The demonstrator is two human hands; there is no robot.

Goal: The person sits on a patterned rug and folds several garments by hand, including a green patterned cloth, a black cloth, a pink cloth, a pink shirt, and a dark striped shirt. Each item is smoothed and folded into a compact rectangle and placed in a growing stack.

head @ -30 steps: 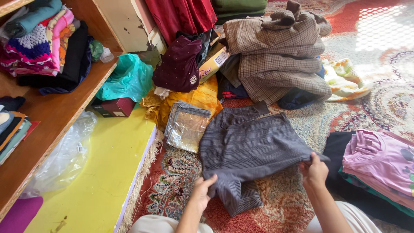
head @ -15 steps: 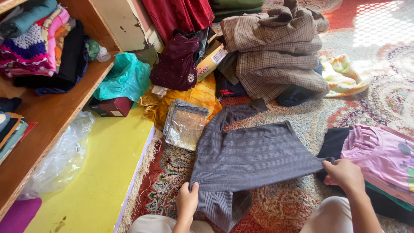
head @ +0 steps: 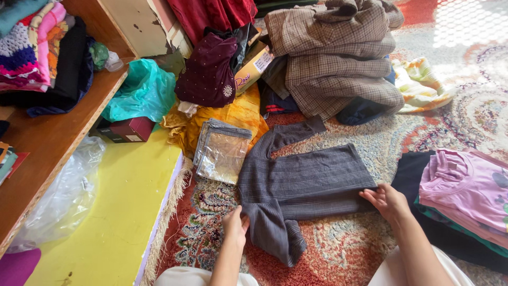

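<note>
Item in hand: a grey striped sweater (head: 304, 177) lying flat on the patterned carpet (head: 349, 249), one sleeve stretched toward the brown checked garments (head: 338, 58), the other trailing toward me. I see my left hand (head: 234, 225) closed, pinching the sweater's left edge, and my right hand (head: 386, 200) resting on its right edge, fingers curled around the fold. Adjacent stock: clear plastic pouch (head: 220, 153) just left, pink shirt pile (head: 465, 193) right

Domestic room, likely a bedroom or storage corner of a home: a patterned red floor carpet (head: 465, 111), an open wooden wardrobe shelf (head: 58, 132) stacked with folded colourful knitwear (head: 32, 47), and heaped checked brown woollen coats (head: 338, 58) on the floor.
</note>
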